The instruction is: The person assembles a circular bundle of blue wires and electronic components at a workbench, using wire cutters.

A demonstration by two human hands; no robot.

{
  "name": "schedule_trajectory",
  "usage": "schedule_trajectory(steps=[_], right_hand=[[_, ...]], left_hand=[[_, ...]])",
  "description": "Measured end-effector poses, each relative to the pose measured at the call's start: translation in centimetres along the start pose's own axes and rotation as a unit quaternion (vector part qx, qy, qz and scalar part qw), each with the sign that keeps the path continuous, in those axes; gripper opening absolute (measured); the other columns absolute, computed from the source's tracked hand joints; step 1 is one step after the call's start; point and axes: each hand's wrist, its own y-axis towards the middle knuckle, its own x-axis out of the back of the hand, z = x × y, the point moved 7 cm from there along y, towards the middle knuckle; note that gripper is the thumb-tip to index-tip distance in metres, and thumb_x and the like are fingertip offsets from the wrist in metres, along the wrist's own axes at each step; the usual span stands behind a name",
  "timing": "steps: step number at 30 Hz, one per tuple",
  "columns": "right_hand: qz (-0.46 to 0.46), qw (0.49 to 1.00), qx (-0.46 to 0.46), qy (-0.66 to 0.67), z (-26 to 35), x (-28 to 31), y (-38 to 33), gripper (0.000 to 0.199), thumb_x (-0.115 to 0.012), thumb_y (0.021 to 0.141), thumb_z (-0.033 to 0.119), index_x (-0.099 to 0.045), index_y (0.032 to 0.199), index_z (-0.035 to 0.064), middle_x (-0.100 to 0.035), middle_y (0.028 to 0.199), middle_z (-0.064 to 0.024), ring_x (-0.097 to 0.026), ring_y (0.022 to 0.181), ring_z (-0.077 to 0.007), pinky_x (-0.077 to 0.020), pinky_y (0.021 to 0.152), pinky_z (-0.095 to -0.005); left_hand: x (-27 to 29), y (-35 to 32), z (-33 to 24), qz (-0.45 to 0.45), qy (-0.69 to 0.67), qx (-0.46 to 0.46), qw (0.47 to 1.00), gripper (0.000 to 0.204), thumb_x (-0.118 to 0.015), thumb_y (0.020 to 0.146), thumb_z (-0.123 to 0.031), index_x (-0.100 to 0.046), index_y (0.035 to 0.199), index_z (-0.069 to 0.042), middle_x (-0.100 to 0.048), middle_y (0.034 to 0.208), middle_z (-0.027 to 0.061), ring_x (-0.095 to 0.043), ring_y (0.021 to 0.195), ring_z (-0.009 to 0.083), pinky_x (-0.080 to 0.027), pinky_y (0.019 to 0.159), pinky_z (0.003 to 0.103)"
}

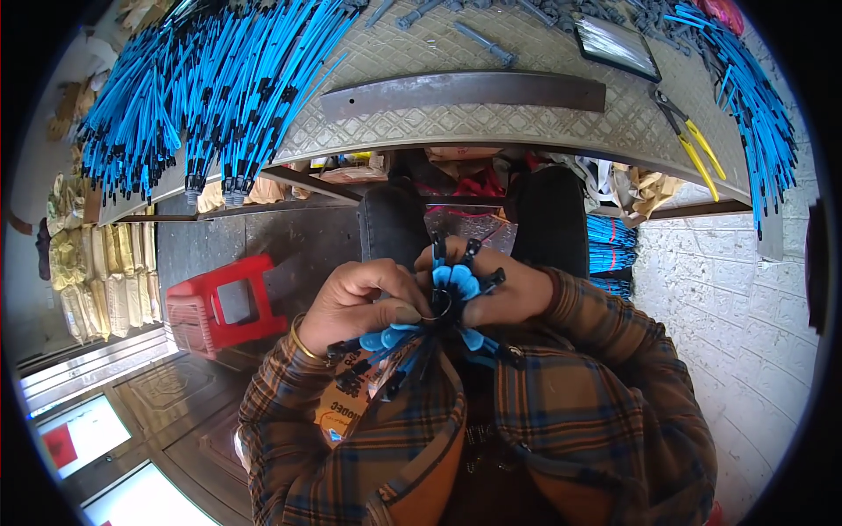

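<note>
While the left hand point(373, 298) pinches a blue-and-black bundle point(456, 280), right hand point(507, 287) clasps its other side.

Uneven light, glaring panes point(145, 501) lower left, strong fisheye bending

Place: workshop
Surface point(395, 53): pliers point(700, 140) upper right, bolts point(485, 44) near the top
Blue rods point(237, 88): heaped in bulk, upper left
Sacks point(96, 302): stacked, far left
</note>
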Motion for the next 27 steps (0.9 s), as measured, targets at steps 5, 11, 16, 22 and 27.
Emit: schedule_trajectory(steps=[5,11,16,22,27], right_hand=[[0.058,0.991,0.017,0.120,0.3,0.7,0.2,0.093,-0.068,0.077,0.045,-0.017,0.140,0.0004,-0.043,0.128,-0.0130,-0.041,0.119,-0.0194,-0.0313,0.101,-0.0339],[0.072,0.990,-0.003,0.121,-1.2,1.1,-0.7,0.094,-0.069,0.076,0.045,-0.017,0.141,0.0011,-0.041,0.131,-0.0126,-0.038,0.123,-0.0202,-0.0271,0.104,-0.0355],[-0.051,0.994,-0.042,0.088,-2.9,1.1,-0.1,0.073,-0.063,0.082,0.045,-0.034,0.133,0.0015,-0.051,0.118,-0.0081,-0.047,0.111,-0.0160,-0.0359,0.096,-0.0327],[-0.017,0.993,0.012,0.113,-3.3,0.8,1.1,0.052,-0.057,0.087,0.041,-0.046,0.121,0.0023,-0.055,0.105,-0.0033,-0.049,0.099,-0.0118,-0.0399,0.087,-0.0283],[0.045,0.993,-0.030,0.102,-2.7,0.7,1.1,0.047,-0.056,0.089,0.040,-0.051,0.118,0.0044,-0.056,0.100,-0.0004,-0.049,0.094,-0.0085,-0.0405,0.084,-0.0256]], left_hand=[[0.5,-0.3,0.0,-0.016,-0.037,0.001,0.999,0.005,-0.061,0.082,0.001,-0.057,0.080,0.000,-0.063,0.083,0.0134,-0.059,0.078,0.0173,-0.048,0.073,0.029],[1.3,-0.3,0.4,-0.015,-0.077,0.026,0.997,0.004,-0.057,0.083,0.002,-0.056,0.079,0.001,-0.062,0.082,0.0167,-0.059,0.076,0.0184,-0.048,0.070,0.029],[1.5,0.2,0.3,-0.011,-0.084,0.016,0.996,0.004,-0.057,0.083,0.003,-0.055,0.079,0.001,-0.062,0.082,0.0180,-0.059,0.076,0.0187,-0.049,0.069,0.029],[0.5,0.9,-0.1,-0.007,-0.028,0.021,0.999,0.005,-0.059,0.082,0.003,-0.056,0.078,0.001,-0.063,0.083,0.0160,-0.059,0.079,0.0193,-0.048,0.074,0.031],[0.3,0.9,-0.3,-0.002,-0.035,0.028,0.999,0.005,-0.059,0.081,0.004,-0.057,0.078,0.001,-0.064,0.084,0.0150,-0.060,0.082,0.0200,-0.047,0.077,0.031]])
